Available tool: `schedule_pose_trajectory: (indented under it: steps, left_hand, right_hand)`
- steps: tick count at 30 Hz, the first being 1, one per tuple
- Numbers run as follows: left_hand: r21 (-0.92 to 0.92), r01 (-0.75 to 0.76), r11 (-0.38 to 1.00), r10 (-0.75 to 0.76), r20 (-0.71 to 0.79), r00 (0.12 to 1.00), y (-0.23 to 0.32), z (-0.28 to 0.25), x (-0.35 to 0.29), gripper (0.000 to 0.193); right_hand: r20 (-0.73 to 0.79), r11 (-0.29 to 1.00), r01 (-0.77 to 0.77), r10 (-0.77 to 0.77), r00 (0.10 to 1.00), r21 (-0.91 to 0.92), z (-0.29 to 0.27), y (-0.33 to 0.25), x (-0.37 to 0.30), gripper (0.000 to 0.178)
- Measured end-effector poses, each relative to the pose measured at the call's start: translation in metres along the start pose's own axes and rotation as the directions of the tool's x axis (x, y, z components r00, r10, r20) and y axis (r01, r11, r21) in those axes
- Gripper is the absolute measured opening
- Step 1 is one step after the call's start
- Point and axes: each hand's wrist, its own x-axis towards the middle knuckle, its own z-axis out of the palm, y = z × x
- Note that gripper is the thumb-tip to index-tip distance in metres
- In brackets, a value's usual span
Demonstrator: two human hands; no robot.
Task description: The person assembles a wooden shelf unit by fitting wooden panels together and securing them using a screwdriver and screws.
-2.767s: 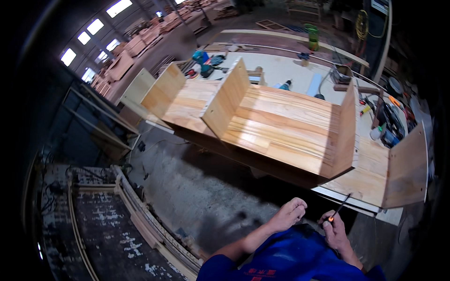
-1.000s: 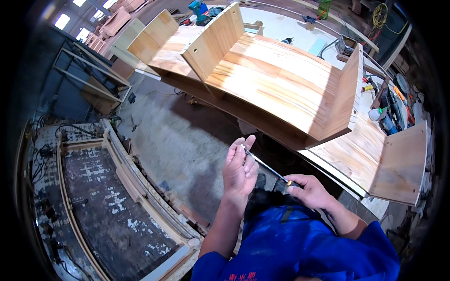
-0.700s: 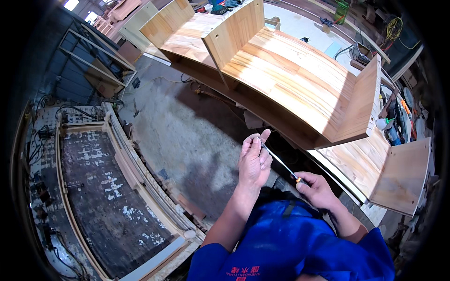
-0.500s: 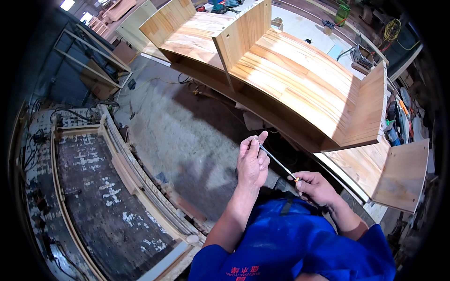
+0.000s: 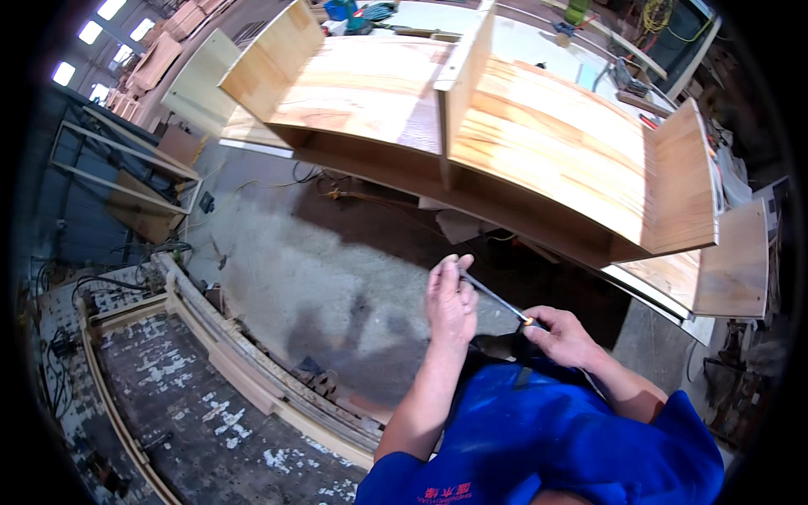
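My right hand (image 5: pixel 562 337) grips the handle end of a screwdriver, palm and fingers hiding most of the handle. A thin metal screwdriver shaft (image 5: pixel 497 296) slants up and left from an orange collar. At its far end my left hand (image 5: pixel 450 307) is raised, thumb and fingers closed together around the tip. Whatever may be pinched there is too small to make out. Beyond both hands stands a wooden cabinet frame (image 5: pixel 547 143) of pale boards with upright dividers, out of reach of my fingers.
A long frame with wooden rails (image 5: pixel 227 370) lies at the left over a dark, paint-flecked surface. Concrete floor (image 5: pixel 278 244) stretches between it and the cabinet. Cables (image 5: pixel 337 194) run beneath the cabinet. Behind it a white bench (image 5: pixel 412 15) carries tools.
My view has turned, so the cabinet sits farther right and more of the windows shows at upper left. Both hands keep the screwdriver between them; the left fingers have closed more at the tip.
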Motion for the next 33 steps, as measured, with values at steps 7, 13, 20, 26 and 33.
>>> schedule_pose_trajectory:
  steps: [7, 13, 20, 26, 33]
  left_hand:
    - [0.109, 0.055, 0.993, -0.06, 0.042, 0.997, 0.021, 0.015, 0.02, 0.018]
    - [0.19, 0.118, 0.975, -0.122, 0.011, 0.992, 0.033, 0.003, 0.029, 0.021]
    - [0.539, 0.175, 0.824, -0.24, 0.052, 0.969, -0.039, 0.032, -0.001, 0.023]
    - [0.689, 0.242, 0.683, -0.46, 0.148, 0.875, -0.144, 0.072, -0.032, 0.032]
    - [0.784, 0.175, 0.596, -0.598, 0.288, 0.748, -0.311, 0.166, -0.053, 0.036]
  right_hand:
    - [-0.094, 0.993, -0.065, 0.074, 0.993, 0.096, 0.017, -0.009, -0.001, 0.023]
    - [-0.009, 0.993, 0.004, -0.005, 1.0, -0.116, 0.02, -0.017, 0.018, 0.036]
    - [-0.07, 0.998, 0.023, -0.027, 0.997, -0.055, 0.005, 0.058, -0.033, 0.024]
    - [-0.383, 0.999, 0.039, -0.048, 0.922, -0.031, -0.015, 0.146, -0.092, 0.02]
    - [-0.64, 0.997, 0.016, 0.04, 0.767, 0.081, -0.102, 0.21, -0.139, 0.026]
